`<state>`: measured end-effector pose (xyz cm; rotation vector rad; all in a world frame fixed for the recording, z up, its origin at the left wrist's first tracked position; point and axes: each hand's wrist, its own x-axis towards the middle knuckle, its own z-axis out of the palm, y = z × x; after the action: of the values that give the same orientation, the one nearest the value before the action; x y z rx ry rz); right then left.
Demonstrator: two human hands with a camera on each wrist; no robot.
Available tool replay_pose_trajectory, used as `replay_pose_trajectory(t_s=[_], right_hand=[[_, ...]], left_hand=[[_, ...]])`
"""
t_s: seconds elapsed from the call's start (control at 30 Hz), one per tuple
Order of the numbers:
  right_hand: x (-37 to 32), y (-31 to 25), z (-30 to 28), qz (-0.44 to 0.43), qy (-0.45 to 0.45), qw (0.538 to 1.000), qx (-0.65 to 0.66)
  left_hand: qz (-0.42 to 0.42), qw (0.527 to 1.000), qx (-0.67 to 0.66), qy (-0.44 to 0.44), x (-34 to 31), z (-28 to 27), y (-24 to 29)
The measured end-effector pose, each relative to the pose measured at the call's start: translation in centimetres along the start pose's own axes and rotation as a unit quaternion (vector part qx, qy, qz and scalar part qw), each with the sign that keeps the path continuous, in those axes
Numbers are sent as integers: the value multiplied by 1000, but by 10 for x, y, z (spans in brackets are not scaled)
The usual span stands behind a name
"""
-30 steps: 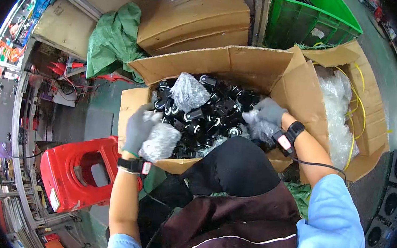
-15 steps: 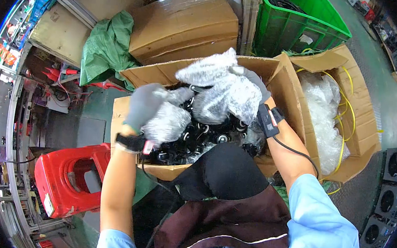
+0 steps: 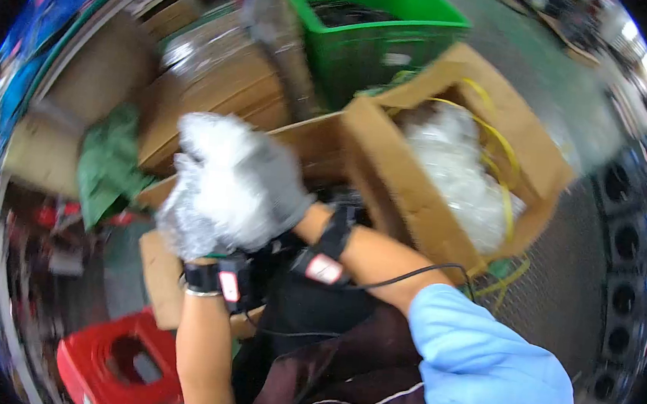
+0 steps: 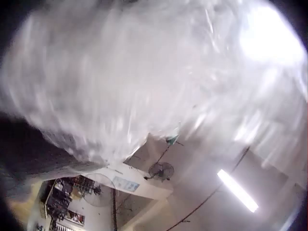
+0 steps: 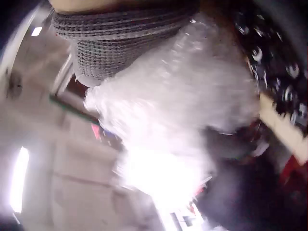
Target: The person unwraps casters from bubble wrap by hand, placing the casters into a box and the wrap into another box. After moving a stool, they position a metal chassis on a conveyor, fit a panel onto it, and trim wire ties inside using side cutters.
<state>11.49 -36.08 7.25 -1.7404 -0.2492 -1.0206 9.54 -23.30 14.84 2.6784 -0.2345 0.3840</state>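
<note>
A bunched mass of clear plastic wrap point(image 3: 213, 185) is gathered between my two hands, above the left end of the open carton. My right hand point(image 3: 283, 179), in a grey knit glove, grips the bunch from its right side. In the right wrist view the wrap point(image 5: 168, 101) bulges out below the glove cuff. My left hand point(image 4: 29, 151) holds the wrap from beneath and is mostly hidden by it. Black casters point(image 5: 284, 72) with white-centred wheels lie in the carton, largely covered by my arms in the head view.
To the right stands a carton point(image 3: 395, 170) with more clear plastic point(image 3: 456, 183) and yellow strapping point(image 3: 504, 202). Behind it is a green crate point(image 3: 375, 49). A red stool point(image 3: 95, 351) stands at lower left, a green sack point(image 3: 112, 160) at the left.
The right hand has picked up more wrap from the carton and carried it left to the left hand's wrap. Both bunches are now together. The head view has swung right.
</note>
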Motion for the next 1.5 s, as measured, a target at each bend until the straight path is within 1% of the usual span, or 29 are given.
replay_pose_trajectory(t_s=[0.03,0.07,0.1,0.17,0.23,0.37,0.4,0.43,0.47,0.5,0.53,0.57,0.63,0.67,0.7,0.77,0.8,0.83,0.93,0.97,1.0,1.07,1.17,1.2,1.27,1.33,1.37,1.43,1.5], right_hand=[[-7,-2,-5,57,82,992,80],[-2,-19,-35,45,18,999,-4],[9,-43,-60,34,-49,995,-78],[16,-59,-93,10,-38,991,-126],[24,-59,-136,81,-136,987,19],[37,-26,-227,85,0,993,-86],[37,-18,-247,187,5,979,-78],[26,2,-264,114,53,978,-169],[18,24,-285,40,40,934,-354],[6,41,-305,94,36,884,-457],[-20,75,-321,161,132,871,-445],[-36,84,-332,284,110,821,-482],[-100,137,-337,428,-98,731,-523],[-123,150,-329,487,-317,624,-522],[-164,177,-331,508,-391,614,-461],[-189,199,-344,512,-455,544,-485],[-197,211,-353,571,-401,533,-480],[-192,210,-361,611,-340,548,-458],[-144,159,-356,553,-383,586,-452],[-105,117,-344,555,-455,571,-399],[-125,146,-358,499,-473,588,-425],[-99,108,-369,402,-474,647,-442],[-29,-7,-325,394,-370,601,-588],[-25,-31,-312,285,-288,697,-591],[-5,-87,-250,280,-150,884,-344],[-12,-91,-182,226,-168,953,-111],[-17,-78,-151,221,-233,944,-73],[-39,-32,-100,320,-413,840,-151],[-80,30,-69,397,-591,636,-299]], left_hand=[[18,991,-130,3,4,8,12],[22,957,-288,-14,9,16,25],[11,889,-455,-49,11,22,40],[-32,703,-694,-150,9,24,77],[-65,536,-799,-263,3,26,114],[-108,347,-811,-457,-8,52,185],[-116,349,-788,-493,-9,64,195],[-123,353,-764,-526,-8,76,197],[-124,357,-766,-521,-6,78,192],[-89,452,-719,-520,-4,79,182],[-55,541,-663,-515,-2,78,171],[-52,531,-689,-491,4,72,157],[-60,522,-713,-464,12,50,121],[-74,525,-721,-445,14,40,101],[-91,528,-729,-427,14,30,79],[-138,554,-728,-380,10,17,26],[-159,572,-725,-348,3,9,7],[-166,577,-725,-338,-2,4,-14],[-172,611,-704,-319,-17,-2,-68],[-210,627,-688,-300,-22,-4,-76],[-235,631,-678,-295,-27,-1,-91],[-271,630,-668,-289,-34,7,-106],[-263,666,-633,-296,-41,27,-126],[-246,695,-609,-291,-44,34,-124],[-175,730,-566,-341,-52,58,-125],[-148,732,-529,-403,-64,73,-116],[-154,720,-521,-432,-71,78,-108],[-174,718,-508,-442,-84,83,-103],[-176,732,-485,-445,-91,86,-114]])
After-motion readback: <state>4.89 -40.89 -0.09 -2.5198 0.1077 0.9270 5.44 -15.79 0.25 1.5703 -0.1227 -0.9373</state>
